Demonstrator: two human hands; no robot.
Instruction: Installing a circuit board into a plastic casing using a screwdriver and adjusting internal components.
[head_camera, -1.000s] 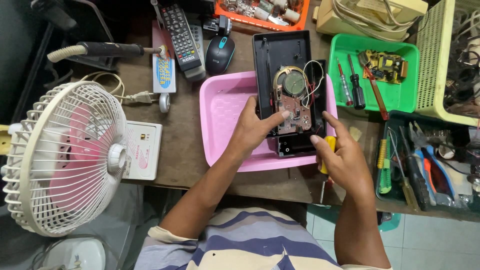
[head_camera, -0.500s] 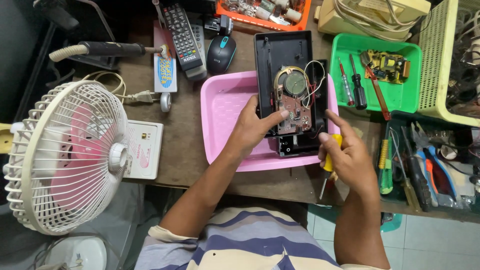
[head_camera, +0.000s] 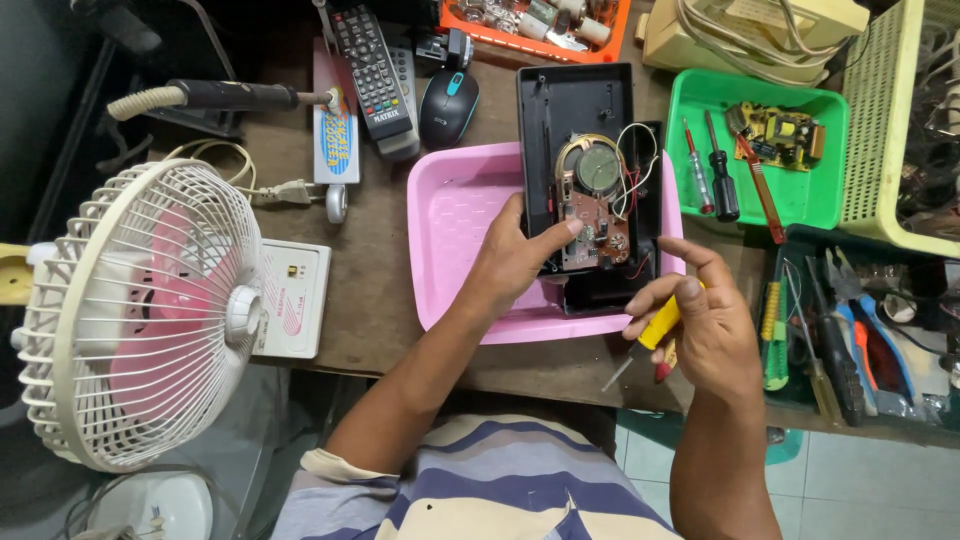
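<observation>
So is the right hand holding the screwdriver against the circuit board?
No. The right hand holds the yellow-handled screwdriver off the pink tray's edge, clear of the circuit board, where only the left hand rests.

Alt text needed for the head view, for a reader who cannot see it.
A person's left hand presses on the circuit board inside an opened black radio casing lying across a pink tray, while the right hand holds a yellow-handled screwdriver just off the tray. A white desk fan, remote control and green tool tray surround them on the wooden bench.
</observation>
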